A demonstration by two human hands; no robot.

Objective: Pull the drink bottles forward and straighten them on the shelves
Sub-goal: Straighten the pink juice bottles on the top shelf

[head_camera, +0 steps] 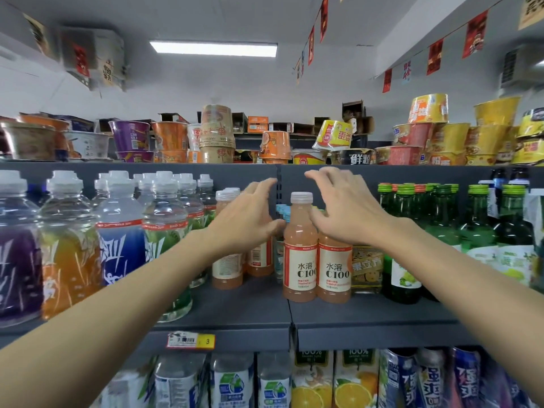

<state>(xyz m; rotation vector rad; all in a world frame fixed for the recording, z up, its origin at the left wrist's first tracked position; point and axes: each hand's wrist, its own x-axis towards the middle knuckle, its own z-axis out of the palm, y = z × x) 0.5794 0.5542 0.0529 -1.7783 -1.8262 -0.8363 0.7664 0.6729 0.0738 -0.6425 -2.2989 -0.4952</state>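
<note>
Two pink C100 juice bottles with white caps stand side by side near the front of the grey middle shelf. Two more pink bottles stand further back to the left, partly hidden by my left hand. That hand hovers open, fingers spread, in front of them. My right hand is open too, fingers spread above the right C100 bottle, whose cap it hides. Neither hand holds anything.
Large sports drink bottles fill the shelf's left side. Green glass bottles stand on the right. Instant noodle cups are piled on the top shelf. Juice cartons and bottles sit on the shelf below.
</note>
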